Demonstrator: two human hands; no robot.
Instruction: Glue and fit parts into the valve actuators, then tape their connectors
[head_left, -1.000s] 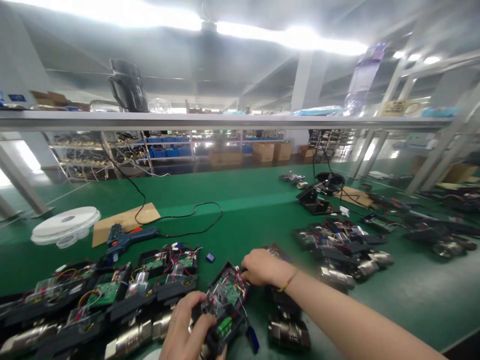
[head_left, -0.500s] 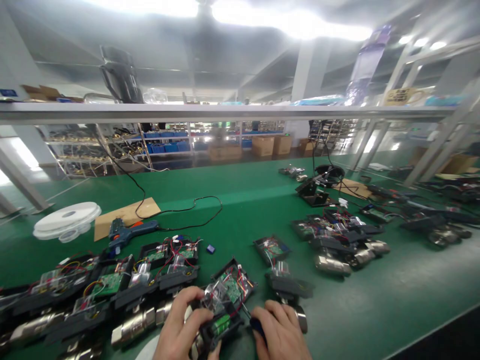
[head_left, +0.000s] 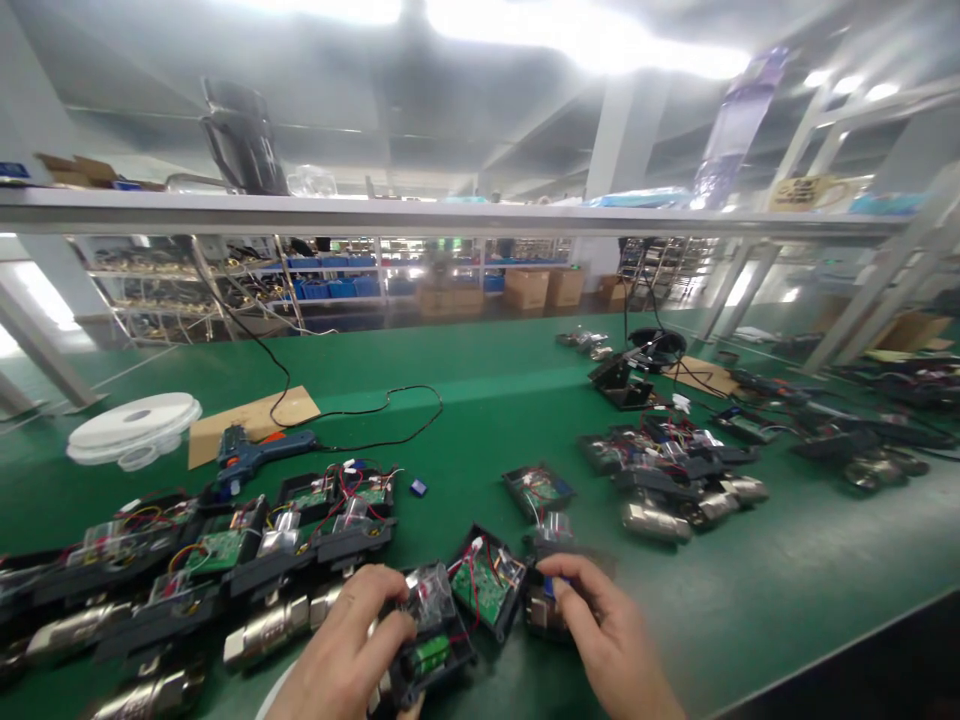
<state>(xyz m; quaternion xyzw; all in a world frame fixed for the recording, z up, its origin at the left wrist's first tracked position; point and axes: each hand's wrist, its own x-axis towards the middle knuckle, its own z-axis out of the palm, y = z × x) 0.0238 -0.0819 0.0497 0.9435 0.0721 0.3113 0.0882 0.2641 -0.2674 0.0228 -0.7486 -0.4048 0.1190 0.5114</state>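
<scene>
Left grip (head_left: 352, 640): closed around an open black device (head_left: 435, 640) with a green circuit board (head_left: 484, 590), held low at the near edge of the green tabletop (head_left: 510, 400). Right grip (head_left: 600, 630): fingers pinched on a small blue part (head_left: 550, 587), just beside the board. Similar devices (head_left: 225, 560) are laid out to the left.

I see my left hand (head_left: 352, 640) gripping an open lock module (head_left: 442, 625) while my right hand (head_left: 600, 635) pinches a small blue part (head_left: 550, 587).

Open assembly (head_left: 450, 615) under left hand (head_left: 341, 650), right hand (head_left: 607, 635) just right; assembly row (head_left: 195, 570) left, glue gun (head_left: 255, 455) behind it, tape reels (head_left: 135, 428) far left
</scene>
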